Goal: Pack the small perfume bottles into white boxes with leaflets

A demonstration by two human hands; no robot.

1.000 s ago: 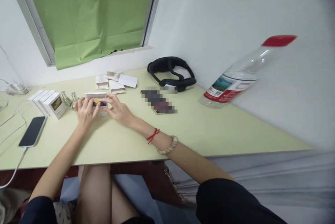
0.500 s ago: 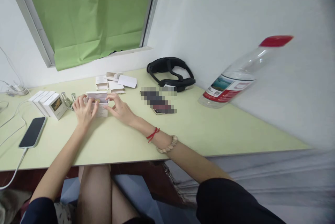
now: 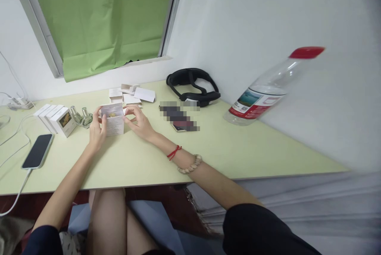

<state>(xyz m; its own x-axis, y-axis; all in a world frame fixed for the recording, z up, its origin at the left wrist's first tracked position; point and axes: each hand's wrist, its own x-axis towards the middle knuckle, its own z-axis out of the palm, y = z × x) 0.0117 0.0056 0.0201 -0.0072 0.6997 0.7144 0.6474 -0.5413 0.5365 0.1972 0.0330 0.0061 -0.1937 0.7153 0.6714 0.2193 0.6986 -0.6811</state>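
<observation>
A small white box (image 3: 114, 126) stands upright on the pale green table, its top open with the lid flap raised at the back. Something round and yellowish (image 3: 112, 114) shows inside its opening. My left hand (image 3: 97, 128) grips the box's left side between thumb and fingers. On the other side my right hand (image 3: 137, 122) pinches the upper right corner, by a small side flap. Small glass bottles (image 3: 85, 119) with silver caps stand just left of my left hand. Further left is a row of closed white boxes (image 3: 63, 121), one with a dark picture.
Opened white cartons (image 3: 144, 94) lie behind the hands. A black headset (image 3: 193, 86) and a partly pixelated phone-like object (image 3: 179, 128) are to the right, then a large red-capped bottle (image 3: 256, 100). A charging phone (image 3: 37, 151) and cables lie left.
My left hand has drawn its fingers back from the box opening to its left side, leaving the printed front and glass bottles more visible. My right hand stays at the right edge.
</observation>
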